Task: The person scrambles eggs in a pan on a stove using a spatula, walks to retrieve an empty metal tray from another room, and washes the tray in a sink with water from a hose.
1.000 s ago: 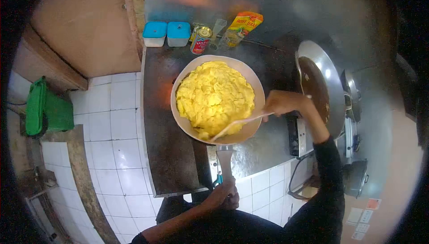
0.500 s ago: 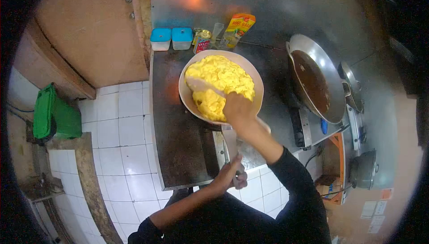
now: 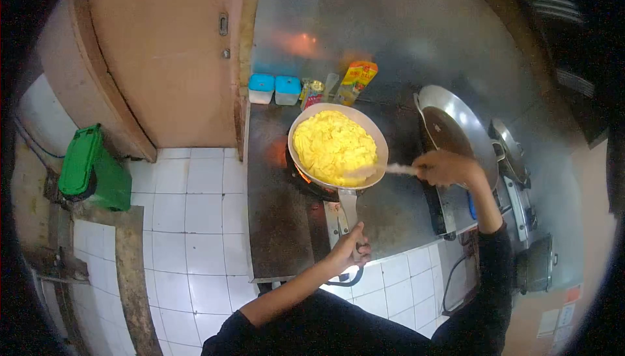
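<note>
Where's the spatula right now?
In the head view, just right of centre: the spatula is in the right hand, its blade at the lower right of the yellow food in the pan.

Pan (image 3: 374,120): smooth, matt-looking coating | yellow food (image 3: 333,144): rough, lumpy | wok (image 3: 467,113): bare metal, glossy | wall panel (image 3: 403,24): metal, dull sheen | lidded tubs (image 3: 262,90): plastic | bin (image 3: 107,177): smooth plastic | floor tiles (image 3: 205,213): glossy | sleeve (image 3: 493,258): matt black cloth | countertop (image 3: 280,242): dark metal, blotchy
</note>
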A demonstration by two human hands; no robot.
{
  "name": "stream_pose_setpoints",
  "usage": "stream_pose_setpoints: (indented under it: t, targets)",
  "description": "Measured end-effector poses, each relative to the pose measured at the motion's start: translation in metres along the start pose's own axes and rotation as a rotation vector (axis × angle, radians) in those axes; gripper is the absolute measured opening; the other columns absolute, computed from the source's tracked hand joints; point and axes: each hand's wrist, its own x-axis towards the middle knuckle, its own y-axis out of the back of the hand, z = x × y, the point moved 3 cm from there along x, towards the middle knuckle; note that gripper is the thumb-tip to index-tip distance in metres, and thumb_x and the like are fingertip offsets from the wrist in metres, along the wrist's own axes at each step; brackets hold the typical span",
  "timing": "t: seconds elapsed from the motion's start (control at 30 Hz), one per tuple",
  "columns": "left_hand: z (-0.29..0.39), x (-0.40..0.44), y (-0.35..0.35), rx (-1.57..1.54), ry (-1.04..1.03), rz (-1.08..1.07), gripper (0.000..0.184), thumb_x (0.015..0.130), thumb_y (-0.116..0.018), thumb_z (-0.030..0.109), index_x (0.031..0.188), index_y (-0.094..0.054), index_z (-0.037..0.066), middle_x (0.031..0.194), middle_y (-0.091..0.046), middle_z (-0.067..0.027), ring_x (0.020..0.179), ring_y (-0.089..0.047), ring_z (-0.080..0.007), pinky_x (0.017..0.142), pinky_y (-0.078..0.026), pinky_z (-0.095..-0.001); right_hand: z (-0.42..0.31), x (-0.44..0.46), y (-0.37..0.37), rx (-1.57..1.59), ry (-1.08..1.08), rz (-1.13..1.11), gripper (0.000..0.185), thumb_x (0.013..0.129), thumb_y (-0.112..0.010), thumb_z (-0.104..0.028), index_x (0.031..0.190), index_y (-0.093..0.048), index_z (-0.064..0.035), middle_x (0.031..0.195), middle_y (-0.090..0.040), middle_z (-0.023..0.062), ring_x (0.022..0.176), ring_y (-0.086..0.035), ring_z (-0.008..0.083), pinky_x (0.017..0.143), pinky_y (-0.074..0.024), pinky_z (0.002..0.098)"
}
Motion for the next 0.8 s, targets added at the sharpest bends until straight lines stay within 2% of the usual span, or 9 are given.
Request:
stream_pose_setpoints:
  t: [0.07,0.13,0.2,0.27,0.37,0.5,0.57,0.67,0.8]
  targets:
    - [-0.001,-0.002,-0.002,0.011,-0.033,0.078,0.042,0.083,-0.047,0.052,0.076,-0.041,0.011,0.053,-0.032,0.0035,0.046,-0.034,-0.0107,0.041,-0.025,-0.0253,0.021,0.04,-0.038,-0.342,0.396,0.077,0.024,0.08,-0.048,-0.016,0.097,-0.059,-0.0032,0.074,-0.061,0.018,0.063,-0.059,0.0298,0.058,-0.0466,0.0385]
    - [-0.007,0.003,0.002,0.015,-0.054,0.098,0.042,0.083,-0.047,0.052,0.076,-0.041,0.011,0.052,-0.031,0.0035,0.044,-0.033,-0.0107,0.04,-0.024,-0.025,0.005,0.074,-0.08,-0.297,0.22,0.017,0.026,0.077,-0.047,-0.013,0.098,-0.059,-0.0046,0.086,-0.06,0.0233,0.074,-0.059,0.0357,0.067,-0.046,0.0451]
    - [-0.007,0.005,0.002,0.016,-0.088,0.118,0.042,0.083,-0.046,0.052,0.076,-0.04,0.011,0.051,-0.031,0.0036,0.043,-0.032,-0.0107,0.038,-0.022,-0.0246,-0.014,0.093,-0.115,-0.076,0.357,0.332,0.026,0.072,-0.048,-0.011,0.09,-0.058,0.0046,0.082,-0.059,0.0253,0.08,-0.06,0.0376,0.07,-0.0481,0.0444]
    - [-0.009,0.002,0.0,0.067,-0.151,0.182,0.042,0.083,-0.046,0.052,0.077,-0.039,0.011,0.049,-0.031,0.0034,0.04,-0.031,-0.0108,0.036,-0.022,-0.0247,-0.063,0.073,-0.129,-0.025,0.245,0.58,0.02,0.075,-0.048,-0.012,0.083,-0.056,0.0049,0.079,-0.058,0.026,0.076,-0.058,0.0407,0.069,-0.0458,0.0465]
    - [-0.01,0.002,0.003,0.1,-0.162,0.2,0.044,0.083,-0.046,0.052,0.078,-0.038,0.009,0.049,-0.031,0.003,0.038,-0.033,-0.0115,0.035,-0.024,-0.0256,-0.072,0.117,-0.138,-0.017,0.098,0.662,0.021,0.076,-0.049,-0.015,0.085,-0.059,0.0013,0.078,-0.059,0.0222,0.079,-0.06,0.0379,0.069,-0.0485,0.0446]
    - [-0.006,-0.005,-0.002,0.139,-0.171,0.196,0.044,0.083,-0.046,0.053,0.078,-0.039,0.009,0.05,-0.033,0.002,0.041,-0.037,-0.0122,0.037,-0.028,-0.0254,-0.045,0.132,-0.106,-0.214,0.288,0.653,0.021,0.076,-0.048,-0.015,0.082,-0.057,0.0035,0.079,-0.059,0.0242,0.078,-0.059,0.0389,0.069,-0.0483,0.0452]
    - [-0.005,-0.004,-0.002,0.16,-0.169,0.214,0.047,0.082,-0.045,0.055,0.077,-0.04,0.009,0.05,-0.035,0.0016,0.041,-0.04,-0.0132,0.035,-0.028,-0.0253,-0.03,0.124,-0.094,0.227,-0.011,0.724,0.022,0.075,-0.048,-0.014,0.083,-0.056,0.0045,0.081,-0.059,0.0265,0.079,-0.059,0.0404,0.069,-0.0481,0.0453]
    - [-0.007,0.0,0.005,0.183,-0.168,0.214,0.049,0.081,-0.044,0.057,0.075,-0.041,0.009,0.051,-0.039,0.0007,0.041,-0.044,-0.0145,0.034,-0.028,-0.0253,-0.028,0.123,-0.091,0.246,-0.056,0.806,0.025,0.074,-0.048,-0.015,0.085,-0.056,0.0058,0.083,-0.058,0.0289,0.08,-0.058,0.0411,0.07,-0.0475,0.0462]
    - [-0.005,-0.004,-0.002,0.222,-0.21,0.26,0.046,0.083,-0.044,0.054,0.079,-0.04,0.009,0.052,-0.037,0.0003,0.044,-0.042,-0.0135,0.038,-0.03,-0.026,-0.049,0.157,-0.103,0.057,-0.008,0.649,0.039,0.073,-0.048,-0.014,0.11,-0.051,-0.0044,0.089,-0.06,0.0213,0.083,-0.059,0.0366,0.072,-0.0481,0.043]
